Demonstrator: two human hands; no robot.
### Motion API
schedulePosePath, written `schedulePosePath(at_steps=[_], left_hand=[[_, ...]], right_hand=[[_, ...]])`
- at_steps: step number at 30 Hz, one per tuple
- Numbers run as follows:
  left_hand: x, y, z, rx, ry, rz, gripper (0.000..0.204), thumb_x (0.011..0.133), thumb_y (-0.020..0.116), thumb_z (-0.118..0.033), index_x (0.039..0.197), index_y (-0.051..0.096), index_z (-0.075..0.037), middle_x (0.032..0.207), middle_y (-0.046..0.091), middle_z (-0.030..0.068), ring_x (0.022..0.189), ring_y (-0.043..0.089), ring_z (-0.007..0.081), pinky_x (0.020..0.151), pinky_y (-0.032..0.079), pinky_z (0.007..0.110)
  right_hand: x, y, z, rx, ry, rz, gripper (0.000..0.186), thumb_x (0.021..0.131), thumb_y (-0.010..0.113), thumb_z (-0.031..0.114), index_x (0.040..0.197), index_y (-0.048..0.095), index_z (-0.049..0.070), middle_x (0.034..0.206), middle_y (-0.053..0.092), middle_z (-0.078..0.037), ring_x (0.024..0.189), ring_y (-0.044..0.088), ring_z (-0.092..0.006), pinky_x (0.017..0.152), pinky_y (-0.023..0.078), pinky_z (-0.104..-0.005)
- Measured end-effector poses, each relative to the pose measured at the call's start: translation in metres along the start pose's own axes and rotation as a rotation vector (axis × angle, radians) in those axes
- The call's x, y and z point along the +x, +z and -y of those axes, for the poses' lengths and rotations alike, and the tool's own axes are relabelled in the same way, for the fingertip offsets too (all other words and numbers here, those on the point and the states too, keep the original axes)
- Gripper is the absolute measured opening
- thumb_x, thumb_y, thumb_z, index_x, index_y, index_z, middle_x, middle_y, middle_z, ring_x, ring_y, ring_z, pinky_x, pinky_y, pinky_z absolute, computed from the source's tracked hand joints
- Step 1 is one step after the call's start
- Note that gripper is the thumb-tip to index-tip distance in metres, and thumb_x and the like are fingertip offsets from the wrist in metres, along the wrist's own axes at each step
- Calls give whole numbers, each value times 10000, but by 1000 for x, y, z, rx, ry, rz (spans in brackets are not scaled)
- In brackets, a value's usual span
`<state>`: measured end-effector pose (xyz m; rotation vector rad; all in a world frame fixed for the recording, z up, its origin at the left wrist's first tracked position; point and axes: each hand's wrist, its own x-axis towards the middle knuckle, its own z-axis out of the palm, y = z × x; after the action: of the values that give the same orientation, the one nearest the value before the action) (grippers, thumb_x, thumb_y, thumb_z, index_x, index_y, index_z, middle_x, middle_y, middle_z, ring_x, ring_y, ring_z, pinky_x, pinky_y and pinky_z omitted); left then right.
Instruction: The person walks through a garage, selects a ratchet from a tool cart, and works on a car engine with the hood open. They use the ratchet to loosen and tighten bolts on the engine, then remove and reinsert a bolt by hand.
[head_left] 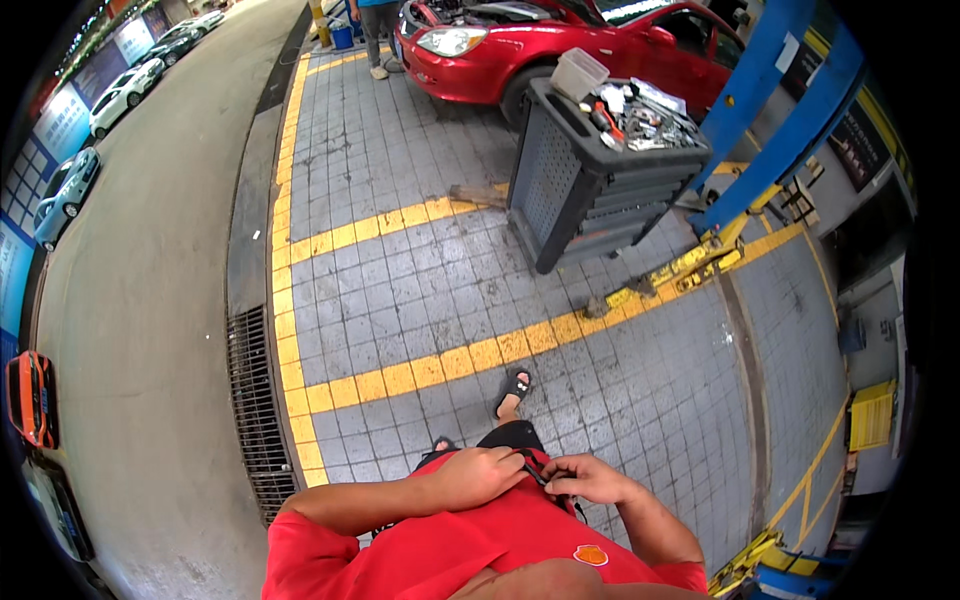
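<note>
A black strip (534, 470) lies between the hands, long axis eleven-to-five. The nearer right hand (592, 478), at four o'clock, pinches its lower end; the left hand (480, 475) curls at nine, its grip hidden.

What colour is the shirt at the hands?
The shirt is red; head view shows it best.

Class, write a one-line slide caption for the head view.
Left grip and right grip at a small dark item by a red shirt, grey tool cart and red car beyond.
</note>
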<state>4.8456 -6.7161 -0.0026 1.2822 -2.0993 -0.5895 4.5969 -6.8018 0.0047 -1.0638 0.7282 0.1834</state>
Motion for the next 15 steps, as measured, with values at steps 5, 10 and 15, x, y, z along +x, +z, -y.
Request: schedulePosePath(at_steps=[5, 10, 15], left_hand=[[73, -27, 50, 107, -102, 52, 160, 877, 670, -209, 830, 573, -91, 730, 555, 72, 622, 627, 270, 524, 529, 386], [165, -56, 82, 160, -166, 61, 156, 851, 682, -178, 805, 556, -100, 739, 543, 63, 617, 624, 259, 516, 527, 384], [232, -56, 130, 207, -102, 190, 150, 815, 696, -150, 802, 552, -108, 736, 520, 62, 656, 599, 243, 509, 499, 358]], right_hand=[[51, -89, 50, 28, -53, 40, 251, 943, 647, 153, 1122, 611, -20, 852, 647, -14, 670, 569, -68, 611, 467, -230], [88, -169, 122, -50, -100, 140, 257, 939, 661, 180, 1096, 622, -20, 847, 652, -10, 677, 568, -66, 613, 469, -227], [122, -237, 148, -75, -137, 132, 287, 930, 692, 216, 1079, 618, -18, 825, 648, -25, 691, 585, -77, 597, 490, -252]])
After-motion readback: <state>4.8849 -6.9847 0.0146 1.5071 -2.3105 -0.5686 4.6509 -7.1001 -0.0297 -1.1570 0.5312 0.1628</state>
